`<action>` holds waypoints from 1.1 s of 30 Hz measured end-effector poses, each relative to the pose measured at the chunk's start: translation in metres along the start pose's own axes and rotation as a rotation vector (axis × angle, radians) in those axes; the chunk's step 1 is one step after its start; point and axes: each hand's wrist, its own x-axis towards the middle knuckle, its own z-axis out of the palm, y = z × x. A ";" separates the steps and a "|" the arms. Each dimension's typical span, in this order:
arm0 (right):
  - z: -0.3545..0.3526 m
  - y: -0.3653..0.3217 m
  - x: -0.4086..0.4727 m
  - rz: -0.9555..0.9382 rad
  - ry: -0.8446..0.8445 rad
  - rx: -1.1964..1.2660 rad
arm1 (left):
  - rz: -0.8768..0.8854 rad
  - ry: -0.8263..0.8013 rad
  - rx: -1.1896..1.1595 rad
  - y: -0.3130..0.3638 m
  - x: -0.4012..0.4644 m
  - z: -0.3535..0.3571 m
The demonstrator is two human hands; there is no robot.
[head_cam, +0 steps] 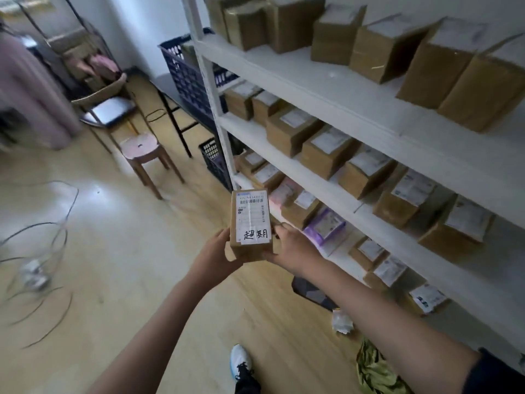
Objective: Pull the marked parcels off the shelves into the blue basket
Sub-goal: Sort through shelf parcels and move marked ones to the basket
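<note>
Above floor (113, 237), parcel (251, 223) between fingers (227, 237).

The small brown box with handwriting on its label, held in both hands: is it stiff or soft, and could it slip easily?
The marked parcel looks stiff: its cardboard edges stay straight between the left hand and right hand. It is probably light, since only a loose hold at its lower end supports it. The glossy tape may make it somewhat slippery.

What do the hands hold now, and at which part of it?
Both hands hold one marked parcel at its near end: left hand on its left side, right hand on its right.
</note>
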 end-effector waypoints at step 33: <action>0.057 -0.367 0.797 -0.054 -0.020 0.094 | -0.053 0.116 0.046 -0.426 0.540 -0.511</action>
